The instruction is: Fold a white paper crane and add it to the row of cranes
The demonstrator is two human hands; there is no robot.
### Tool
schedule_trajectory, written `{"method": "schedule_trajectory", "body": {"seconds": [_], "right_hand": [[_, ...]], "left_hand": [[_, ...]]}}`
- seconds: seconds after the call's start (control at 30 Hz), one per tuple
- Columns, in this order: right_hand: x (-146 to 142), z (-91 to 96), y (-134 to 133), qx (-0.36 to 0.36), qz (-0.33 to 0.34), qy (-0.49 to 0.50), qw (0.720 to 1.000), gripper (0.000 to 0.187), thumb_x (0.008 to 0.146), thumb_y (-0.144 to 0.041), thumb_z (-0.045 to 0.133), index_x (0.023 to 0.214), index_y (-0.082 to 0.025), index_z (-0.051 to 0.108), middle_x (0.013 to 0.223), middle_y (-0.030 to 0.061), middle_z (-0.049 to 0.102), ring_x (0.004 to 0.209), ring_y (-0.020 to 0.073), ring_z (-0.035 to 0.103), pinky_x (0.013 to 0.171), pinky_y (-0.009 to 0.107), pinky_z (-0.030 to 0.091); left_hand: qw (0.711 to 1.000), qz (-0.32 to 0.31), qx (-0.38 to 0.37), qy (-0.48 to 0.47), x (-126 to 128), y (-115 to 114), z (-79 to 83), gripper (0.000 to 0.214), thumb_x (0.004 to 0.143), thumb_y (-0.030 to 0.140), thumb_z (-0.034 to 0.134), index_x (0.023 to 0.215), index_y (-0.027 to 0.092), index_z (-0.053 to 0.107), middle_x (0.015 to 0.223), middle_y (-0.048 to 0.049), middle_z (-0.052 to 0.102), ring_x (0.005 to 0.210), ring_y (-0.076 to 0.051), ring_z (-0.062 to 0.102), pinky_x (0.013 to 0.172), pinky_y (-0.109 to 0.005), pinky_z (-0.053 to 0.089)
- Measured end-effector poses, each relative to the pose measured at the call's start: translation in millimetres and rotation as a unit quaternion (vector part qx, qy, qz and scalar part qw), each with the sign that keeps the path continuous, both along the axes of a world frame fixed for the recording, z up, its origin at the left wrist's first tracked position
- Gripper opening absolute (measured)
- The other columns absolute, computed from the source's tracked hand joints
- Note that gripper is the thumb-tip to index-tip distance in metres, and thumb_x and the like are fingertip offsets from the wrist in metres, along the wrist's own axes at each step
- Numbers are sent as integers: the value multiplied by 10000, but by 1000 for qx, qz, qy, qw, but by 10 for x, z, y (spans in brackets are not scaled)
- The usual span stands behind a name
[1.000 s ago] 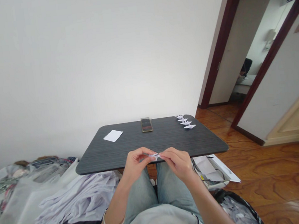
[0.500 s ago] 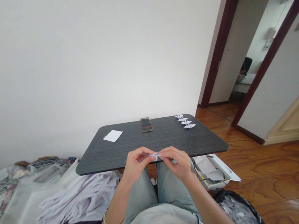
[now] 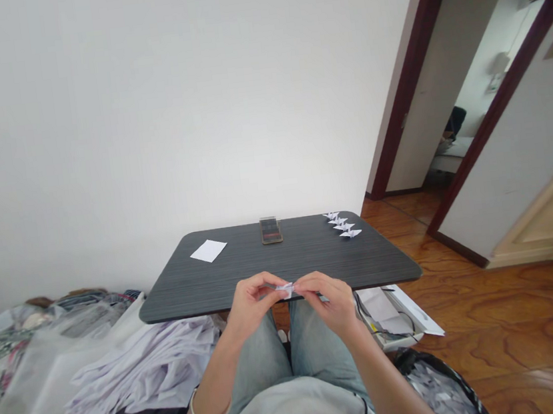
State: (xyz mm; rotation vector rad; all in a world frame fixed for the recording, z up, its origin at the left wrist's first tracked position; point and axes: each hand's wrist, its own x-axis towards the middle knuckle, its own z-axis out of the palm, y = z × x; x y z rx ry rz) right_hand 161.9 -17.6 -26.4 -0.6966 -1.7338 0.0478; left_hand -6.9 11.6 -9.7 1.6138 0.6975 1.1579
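Note:
A small folded piece of white paper is pinched between both hands at the table's near edge. My left hand grips its left side between thumb and fingers. From the other side, my right hand pinches its right end with the fingertips. The fingers cover much of the paper, so its exact folded shape cannot be made out. Beyond the hands, several white paper cranes stand in a row at the table's far right. A flat white sheet of paper lies at the left.
The dark table stands against a white wall, with a phone at its back edge. Clothes are piled at the left. Below right are a box with papers and cables and a black-bagged bin.
Both hands stay in nearly the same place, still pinching the folded paper. Only a very slight shift of the view shows.

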Motion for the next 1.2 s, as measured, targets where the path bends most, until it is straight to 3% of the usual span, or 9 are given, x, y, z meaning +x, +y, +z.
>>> {"method": "schedule_trajectory", "body": {"seconds": [0.27, 0.7, 1.2], "right_hand": [[55, -40, 11, 64, -30, -81, 994, 201, 819, -72, 500, 910, -217, 606, 793, 58, 706, 727, 151, 668, 628, 241, 524], [10, -131, 27, 156, -94, -45, 982, 206, 786, -76, 557, 900, -237, 618, 759, 53, 721, 659, 163, 680, 535, 249, 536], [-41, -174, 14, 138, -75, -2, 988, 223, 755, -38, 593, 870, -226, 631, 779, 55, 718, 686, 162, 677, 544, 247, 528]], "left_hand": [[1000, -11, -26, -6, 5, 13, -18, 152, 630, 236, 734, 714, 127, 670, 722, -45, 680, 679, -145, 615, 670, -265, 505], [995, -32, -82, -44, 84, -51, 46, 165, 586, 214, 761, 674, 123, 656, 659, -19, 663, 608, -115, 591, 628, -238, 491], [994, -21, -92, -58, 98, -68, 52, 135, 579, 171, 759, 660, 124, 663, 647, -14, 674, 602, -112, 599, 620, -224, 484]]}}
